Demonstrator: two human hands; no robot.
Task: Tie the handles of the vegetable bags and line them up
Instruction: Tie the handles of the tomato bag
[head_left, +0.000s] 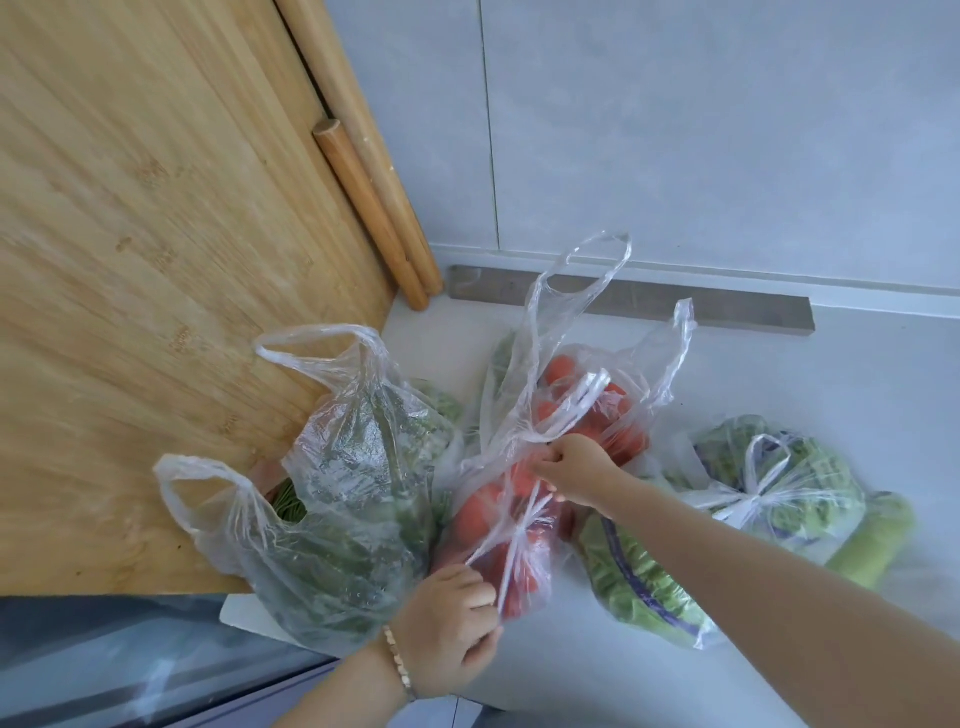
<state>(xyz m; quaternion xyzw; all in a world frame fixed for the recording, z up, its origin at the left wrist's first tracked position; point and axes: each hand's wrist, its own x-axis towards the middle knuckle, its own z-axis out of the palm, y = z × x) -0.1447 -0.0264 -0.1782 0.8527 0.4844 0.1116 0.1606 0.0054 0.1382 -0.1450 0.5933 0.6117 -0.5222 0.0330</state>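
A clear plastic bag of red tomatoes (493, 525) lies in the middle of the white counter. My left hand (449, 631) pinches one twisted handle at the bag's near end. My right hand (574, 470) pinches the other handle at the far end, and the strands cross in a knot between the two hands. Behind it stands a second tomato bag (597, 405) with loose handles sticking up. To the left, a bag of green beans (337, 519) has open handles. On the right lies a leafy-greens bag (769, 493) with its handles tied.
A large wooden board (156, 260) leans at the left with two rolling pins (363, 208) beside it. Another bag of greens (644, 582) lies under my right forearm. A grey strip (675, 306) runs along the tiled wall. A dark glass cooktop (104, 654) sits at lower left.
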